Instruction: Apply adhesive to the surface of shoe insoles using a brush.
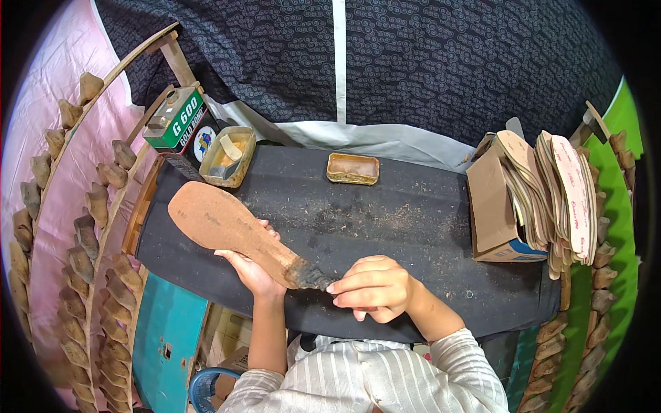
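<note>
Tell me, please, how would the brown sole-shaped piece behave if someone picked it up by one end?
The brown sole-shaped piece would probably stay fairly stiff: its broad end shows no clear sag beyond the left hand. Its matt face suggests little slipping. The rough, dark narrow end might shed bits.

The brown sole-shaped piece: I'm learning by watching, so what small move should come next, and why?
Probably a light rub at the dark, ragged end with the right hand: that hand is at its tip, while the left hand supports the brown sole-shaped piece along its narrower part.
</note>
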The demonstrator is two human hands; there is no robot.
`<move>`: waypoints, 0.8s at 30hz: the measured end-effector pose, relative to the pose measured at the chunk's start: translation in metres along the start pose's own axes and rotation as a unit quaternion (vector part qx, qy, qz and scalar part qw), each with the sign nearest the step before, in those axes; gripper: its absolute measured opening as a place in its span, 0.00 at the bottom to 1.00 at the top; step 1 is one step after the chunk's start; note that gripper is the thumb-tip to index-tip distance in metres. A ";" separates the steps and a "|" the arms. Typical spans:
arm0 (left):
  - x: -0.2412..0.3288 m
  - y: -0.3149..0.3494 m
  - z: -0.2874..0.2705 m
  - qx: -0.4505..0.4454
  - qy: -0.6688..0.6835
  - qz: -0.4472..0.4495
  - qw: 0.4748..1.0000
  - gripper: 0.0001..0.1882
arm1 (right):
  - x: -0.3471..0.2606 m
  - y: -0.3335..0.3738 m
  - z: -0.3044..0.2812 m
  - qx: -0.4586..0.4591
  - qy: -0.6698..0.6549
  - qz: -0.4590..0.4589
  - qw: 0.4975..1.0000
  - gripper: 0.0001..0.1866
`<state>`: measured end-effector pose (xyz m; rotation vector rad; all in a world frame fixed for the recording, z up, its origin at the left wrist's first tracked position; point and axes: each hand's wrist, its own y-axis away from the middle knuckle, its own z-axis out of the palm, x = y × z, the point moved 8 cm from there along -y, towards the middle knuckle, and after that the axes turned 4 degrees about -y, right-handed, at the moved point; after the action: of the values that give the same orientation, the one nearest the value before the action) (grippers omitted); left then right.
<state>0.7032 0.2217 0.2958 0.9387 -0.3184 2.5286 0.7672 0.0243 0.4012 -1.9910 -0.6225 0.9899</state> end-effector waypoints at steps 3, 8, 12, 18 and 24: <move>-0.003 0.000 0.002 -0.015 0.008 -0.015 1.000 0.40 | 0.001 0.005 -0.003 0.018 -0.006 0.015 1.000 0.15; -0.005 0.002 0.010 -0.048 0.026 -0.037 0.998 0.39 | -0.004 0.003 -0.003 0.036 0.032 -0.012 0.999 0.16; -0.006 -0.001 0.005 -0.032 0.019 -0.032 0.999 0.39 | -0.004 0.006 -0.002 0.002 0.014 -0.002 1.000 0.15; -0.014 0.003 0.004 -0.064 0.025 -0.082 0.994 0.41 | 0.031 0.007 -0.049 0.108 0.129 0.094 0.981 0.16; -0.021 0.013 0.000 -0.079 0.033 -0.139 0.987 0.38 | 0.126 0.041 -0.106 0.230 0.260 0.262 0.901 0.13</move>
<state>0.7114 0.2035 0.2805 0.7774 -0.3364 2.2376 0.9289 0.0435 0.3535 -1.8901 0.4338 0.7501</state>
